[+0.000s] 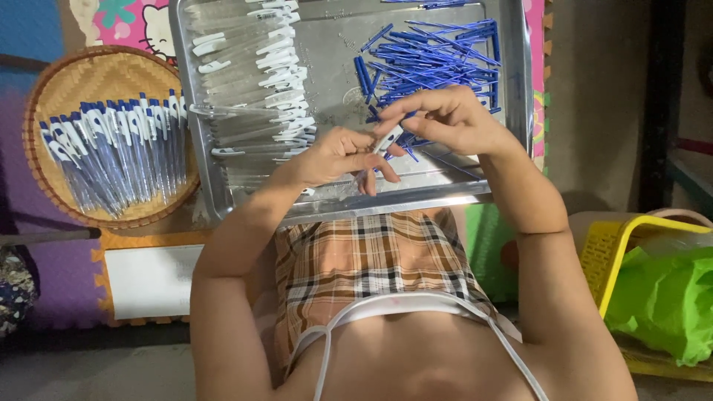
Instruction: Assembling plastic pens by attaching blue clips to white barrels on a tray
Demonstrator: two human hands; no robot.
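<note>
My left hand and my right hand meet over the near part of a steel tray. Between them they pinch one clear pen barrel with a white clip. A thin blue part pokes out below the fingers. On the left of the tray lies a row of clear pen barrels with white clips. A heap of loose blue refills fills the tray's far right.
A round woven basket at the left holds several finished pens with blue and white parts. A yellow plastic basket with green plastic stands at the right. Coloured foam mats cover the floor.
</note>
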